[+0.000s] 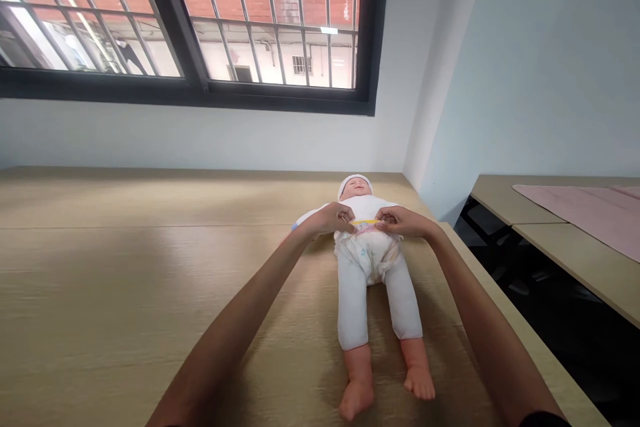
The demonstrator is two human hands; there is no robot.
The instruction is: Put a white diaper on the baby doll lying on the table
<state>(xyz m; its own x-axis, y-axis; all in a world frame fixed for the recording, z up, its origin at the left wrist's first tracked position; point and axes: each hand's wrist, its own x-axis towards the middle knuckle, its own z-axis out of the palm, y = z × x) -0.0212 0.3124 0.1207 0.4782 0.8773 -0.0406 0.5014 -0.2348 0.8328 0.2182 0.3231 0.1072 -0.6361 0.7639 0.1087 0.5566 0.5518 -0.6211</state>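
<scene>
A baby doll [353, 307] in white clothing and a white cap lies on its back on the wooden table [125, 293], feet toward me. Around its hips is a white diaper [369, 255] with a coloured print and a yellow strip along the top edge. My left hand [334, 219] is closed at the left side of the diaper's waist, fingers pinching its edge. At the right side of the waist, my right hand [395, 221] pinches the edge too, at the end of the yellow strip. Both hands rest over the doll's belly.
Behind the table is a white wall with a barred, dark-framed window [280, 97]. To the right, across a dark gap, stands another table [575, 247] with a pink cloth [590, 213] on it.
</scene>
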